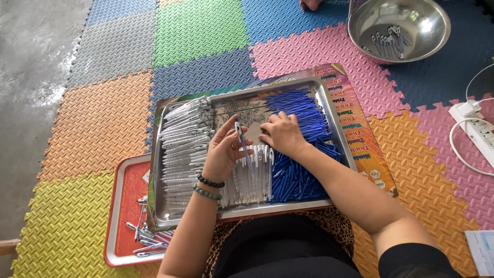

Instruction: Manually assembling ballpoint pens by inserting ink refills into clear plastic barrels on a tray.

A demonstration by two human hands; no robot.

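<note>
One pen (241,138), white-barrelled with a blue refill showing, stands nearly upright in the left hand (222,152), pinched between the thumb and the fingertips above the middle of a steel tray (337,135). The left wrist wears two bead bracelets (208,187), one dark and one pale green. The right hand (282,134) lies palm down, fingers spread narrowly, resting on the heap of blue refills (302,146) at the tray's right side; whether it grips any of them cannot be told.

The tray holds three groups: a stacked column of white pen barrels (185,149) along its left side, a row of white barrels (254,177) lying side by side near the front edge just under the hands, and the blue refills, far too many to count in each case. A bare patch of patterned steel shows at the tray's back, between the stacks.

Under the tray lies one colourful printed board (363,139), and below its left corner one red tray (126,216) carries a loose scatter of about a dozen finished pens (146,234). Farther off, at the upper right, one steel bowl (432,23) holds several more pens. One white power strip (478,128) with its cable lies at the right edge. Everything sits on interlocking foam mats (98,123) in many colours.
</note>
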